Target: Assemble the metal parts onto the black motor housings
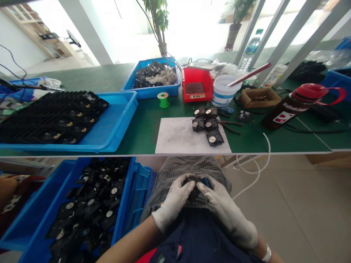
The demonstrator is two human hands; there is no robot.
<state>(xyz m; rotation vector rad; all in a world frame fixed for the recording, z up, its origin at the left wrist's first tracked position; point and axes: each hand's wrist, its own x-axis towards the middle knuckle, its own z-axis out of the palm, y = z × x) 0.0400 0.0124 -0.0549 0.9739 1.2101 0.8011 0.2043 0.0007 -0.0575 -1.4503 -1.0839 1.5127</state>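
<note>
Both my hands wear white gloves and meet low over my lap. My left hand (175, 195) is closed on one side of a small black mechanism (193, 193), thumb on top. From the other side my right hand (223, 204) grips the same part, its thumb meeting the left one. A dark blue object (206, 182) shows by the right fingers; its kind is hidden. Above, on the bench, several black mechanisms (214, 138) with silver discs lie on a white sheet (175, 137). Pliers-like handles (230, 127) stick out beside them.
At left are a blue tray (120, 120) of stacked black parts and a low blue bin (123, 204) of mechanisms. A red bin (197, 82), white tub (225, 91), green spool (163, 100), cardboard box (260, 98) and dark bottle (287, 109) stand behind the sheet.
</note>
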